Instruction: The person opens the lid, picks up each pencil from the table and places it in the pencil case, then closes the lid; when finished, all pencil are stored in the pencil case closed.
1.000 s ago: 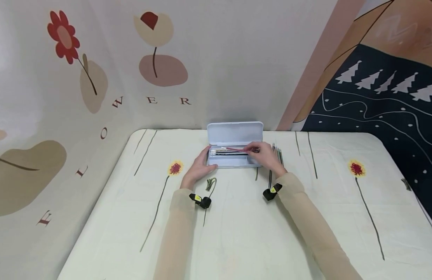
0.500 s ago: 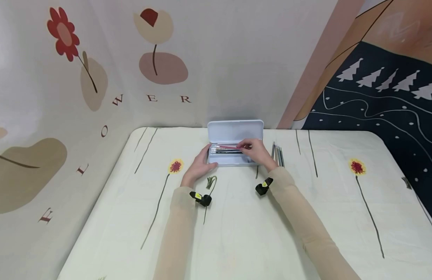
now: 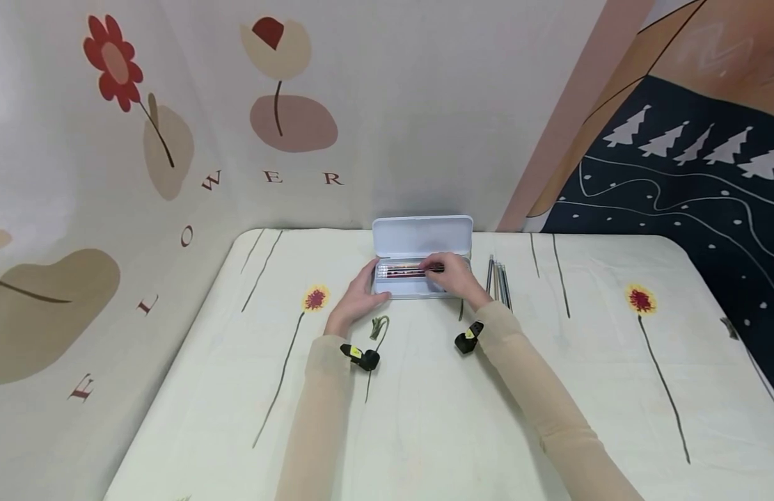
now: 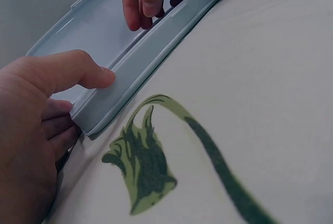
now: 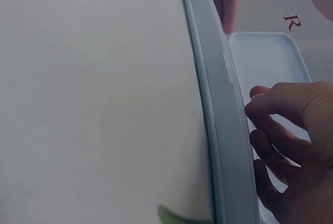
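A pale blue pencil case (image 3: 422,288) lies with its lid (image 3: 422,236) raised at the table's back edge. My left hand (image 3: 357,299) grips its left end, thumb (image 4: 99,76) on the front wall, other fingers around the corner. Several pencils (image 3: 395,270) lie side by side inside, a red one (image 3: 404,275) among them. My right hand (image 3: 449,273) reaches over the tray, thumb and forefinger pinched together at the red pencil, covering its right part. In the right wrist view the case's front wall (image 5: 221,115) hides what lies between these fingertips.
Several loose pencils (image 3: 502,282) lie on the table just right of the case. A white tablecloth (image 3: 424,417) printed with flowers covers the table. Behind it rises a printed fabric wall (image 3: 412,153), close to the raised lid.
My right hand has moved left and lowered the red pencil from above the others down into the case. My left hand has stayed on the case's left end.
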The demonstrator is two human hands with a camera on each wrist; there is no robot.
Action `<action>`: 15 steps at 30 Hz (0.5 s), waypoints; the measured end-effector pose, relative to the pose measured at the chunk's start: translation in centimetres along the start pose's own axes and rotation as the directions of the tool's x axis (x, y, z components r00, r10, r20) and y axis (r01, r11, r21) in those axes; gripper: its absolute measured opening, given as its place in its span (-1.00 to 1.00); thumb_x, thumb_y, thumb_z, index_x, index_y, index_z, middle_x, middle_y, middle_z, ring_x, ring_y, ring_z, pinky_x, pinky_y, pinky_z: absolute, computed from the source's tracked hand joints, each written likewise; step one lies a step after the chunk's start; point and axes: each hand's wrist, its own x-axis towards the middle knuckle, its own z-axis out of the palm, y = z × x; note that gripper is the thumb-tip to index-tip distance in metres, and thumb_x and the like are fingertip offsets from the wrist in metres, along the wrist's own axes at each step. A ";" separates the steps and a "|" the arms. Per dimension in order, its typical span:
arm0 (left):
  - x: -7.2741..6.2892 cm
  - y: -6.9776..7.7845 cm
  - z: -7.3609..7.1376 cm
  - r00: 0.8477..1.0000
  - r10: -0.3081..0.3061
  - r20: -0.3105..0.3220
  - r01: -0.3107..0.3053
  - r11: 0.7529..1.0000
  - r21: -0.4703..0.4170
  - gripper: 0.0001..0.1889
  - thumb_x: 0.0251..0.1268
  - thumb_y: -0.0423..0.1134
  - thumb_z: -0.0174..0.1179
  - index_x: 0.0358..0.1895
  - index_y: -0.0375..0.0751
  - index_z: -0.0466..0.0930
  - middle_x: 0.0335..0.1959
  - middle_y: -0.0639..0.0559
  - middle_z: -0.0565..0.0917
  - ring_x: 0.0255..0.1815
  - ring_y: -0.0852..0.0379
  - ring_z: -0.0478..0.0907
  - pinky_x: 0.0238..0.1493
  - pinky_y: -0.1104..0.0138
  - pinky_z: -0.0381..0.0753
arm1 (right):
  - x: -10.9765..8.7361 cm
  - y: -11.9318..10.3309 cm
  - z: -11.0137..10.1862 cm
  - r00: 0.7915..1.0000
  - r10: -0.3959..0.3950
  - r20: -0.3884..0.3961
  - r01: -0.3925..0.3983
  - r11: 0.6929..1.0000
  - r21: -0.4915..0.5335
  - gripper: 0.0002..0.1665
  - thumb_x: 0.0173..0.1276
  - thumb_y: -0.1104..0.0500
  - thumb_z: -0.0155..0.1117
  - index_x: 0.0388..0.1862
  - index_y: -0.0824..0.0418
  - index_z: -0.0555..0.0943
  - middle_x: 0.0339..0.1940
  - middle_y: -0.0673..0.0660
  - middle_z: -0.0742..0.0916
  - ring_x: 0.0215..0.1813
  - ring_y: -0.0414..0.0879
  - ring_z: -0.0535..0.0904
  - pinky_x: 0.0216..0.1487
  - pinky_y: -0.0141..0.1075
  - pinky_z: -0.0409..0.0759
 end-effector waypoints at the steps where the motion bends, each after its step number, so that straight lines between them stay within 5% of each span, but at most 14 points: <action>1: 0.0 0.0 0.0 1.000 0.000 -0.002 0.000 1.000 0.001 -0.08 0.15 -0.32 0.28 0.54 -0.20 -0.06 0.53 -0.15 0.05 0.53 -0.07 -0.10 0.49 0.10 -0.16 | -0.1 0.1 -0.1 1.000 0.003 -0.003 -0.003 1.000 0.007 -0.78 0.28 0.39 0.21 -0.13 0.34 0.71 -0.08 0.22 0.73 0.08 0.11 0.57 0.19 -0.07 0.48; 15: 0.1 0.0 0.0 1.000 0.000 -0.001 0.000 1.000 0.023 -0.08 0.15 -0.32 0.28 0.54 -0.22 -0.07 0.53 -0.16 0.03 0.53 -0.07 -0.11 0.49 0.11 -0.16 | -2.0 1.4 -1.3 0.997 0.018 -0.076 -0.013 0.997 0.073 -0.79 0.29 0.36 0.23 -0.12 0.36 0.69 -0.08 0.25 0.72 0.05 0.12 0.57 0.14 -0.06 0.50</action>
